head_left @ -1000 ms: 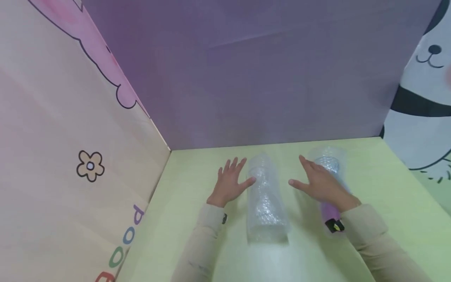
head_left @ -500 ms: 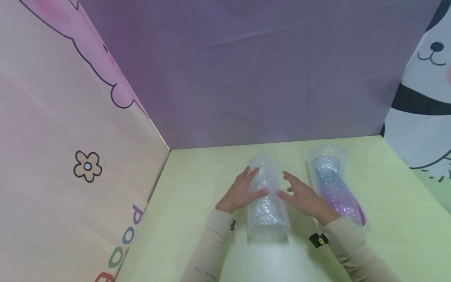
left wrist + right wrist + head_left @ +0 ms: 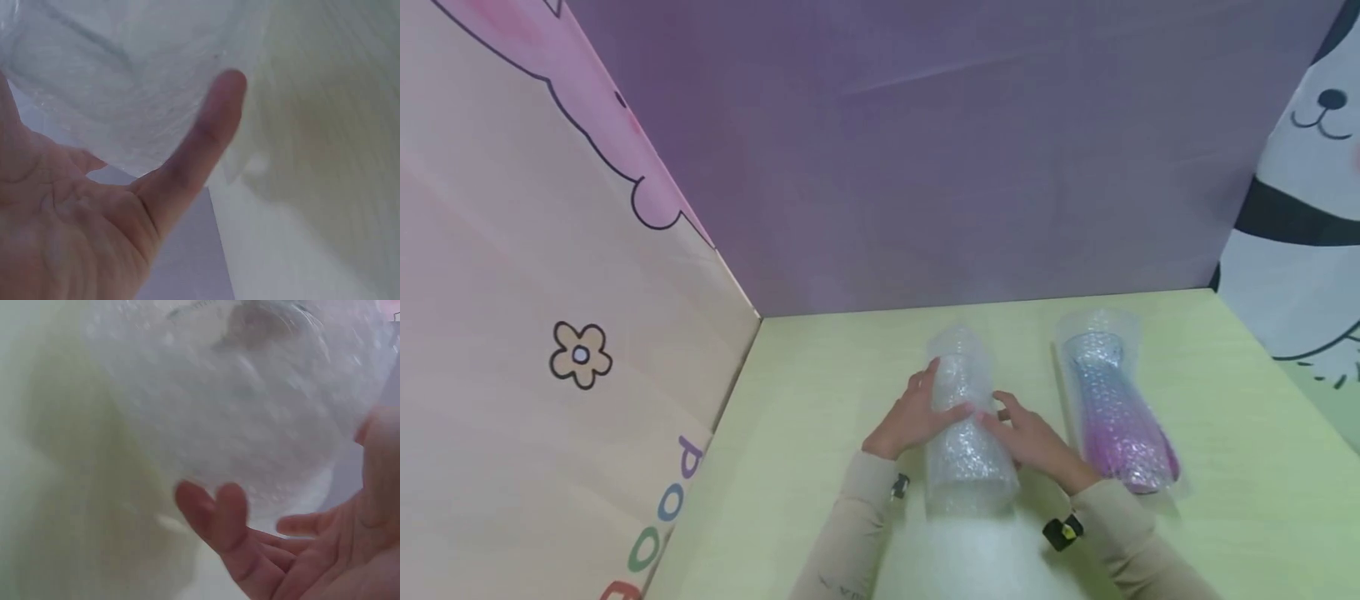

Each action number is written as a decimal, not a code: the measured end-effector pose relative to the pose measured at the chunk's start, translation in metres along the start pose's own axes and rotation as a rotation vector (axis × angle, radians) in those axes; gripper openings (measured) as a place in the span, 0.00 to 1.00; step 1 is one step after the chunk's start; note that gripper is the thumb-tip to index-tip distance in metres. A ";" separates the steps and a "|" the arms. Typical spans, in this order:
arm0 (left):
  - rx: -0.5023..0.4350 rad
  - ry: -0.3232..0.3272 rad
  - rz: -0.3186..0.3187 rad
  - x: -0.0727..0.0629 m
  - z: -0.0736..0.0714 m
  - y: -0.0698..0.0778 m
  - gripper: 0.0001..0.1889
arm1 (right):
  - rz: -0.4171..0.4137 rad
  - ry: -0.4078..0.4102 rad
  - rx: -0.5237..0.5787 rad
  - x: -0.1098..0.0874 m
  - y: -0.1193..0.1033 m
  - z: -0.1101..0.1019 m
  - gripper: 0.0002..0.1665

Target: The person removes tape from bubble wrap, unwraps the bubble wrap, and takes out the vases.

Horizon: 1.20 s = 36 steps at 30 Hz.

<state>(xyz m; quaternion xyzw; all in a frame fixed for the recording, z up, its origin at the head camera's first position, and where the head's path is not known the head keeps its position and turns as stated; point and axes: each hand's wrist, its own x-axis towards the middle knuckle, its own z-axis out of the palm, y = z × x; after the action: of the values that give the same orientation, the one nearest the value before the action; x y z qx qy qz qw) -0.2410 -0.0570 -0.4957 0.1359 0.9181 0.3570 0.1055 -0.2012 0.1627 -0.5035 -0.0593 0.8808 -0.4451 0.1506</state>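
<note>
Bits of lettering on the left wall point(image 3: 512, 467), that's all I can read
Low down along its edge: a purple letter point(image 3: 690, 457), d or p, can't tell which, then a blue o point(image 3: 671, 502), a green o point(image 3: 644, 547) and a red letter point(image 3: 621, 591), cut off. Left sleeve point(image 3: 850, 537) marks are too small.

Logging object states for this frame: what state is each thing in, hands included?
Clear bundle: bubble-wrapped, lying on the table, between the hands.
Blue-and-purple bundle: bubble-wrapped, lying on the table, apart from both hands.
Left hand: at the clear bundle's left side, thumb extended over it.
Right hand: at its right side, fingers bent; firm contact can't be told.
</note>
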 end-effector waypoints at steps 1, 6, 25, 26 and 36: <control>-0.009 0.004 0.006 0.000 0.001 -0.001 0.59 | -0.004 0.014 -0.004 0.000 0.000 0.002 0.50; -0.055 0.021 0.019 0.001 0.001 -0.003 0.60 | -0.022 0.063 -0.037 0.000 0.000 0.009 0.49; -0.207 0.065 -0.014 0.022 -0.011 -0.020 0.57 | -0.030 0.109 -0.009 0.035 -0.006 0.019 0.53; -0.214 0.067 -0.014 0.024 -0.011 -0.021 0.57 | -0.025 0.110 -0.005 0.037 -0.007 0.019 0.53; -0.295 0.047 -0.065 0.030 -0.010 -0.027 0.56 | -0.023 0.140 0.006 0.044 -0.009 0.024 0.52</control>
<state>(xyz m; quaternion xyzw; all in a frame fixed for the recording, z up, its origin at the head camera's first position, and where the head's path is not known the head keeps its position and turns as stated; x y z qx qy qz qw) -0.2767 -0.0730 -0.5103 0.0805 0.8617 0.4877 0.1143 -0.2361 0.1287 -0.5189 -0.0378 0.8871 -0.4524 0.0835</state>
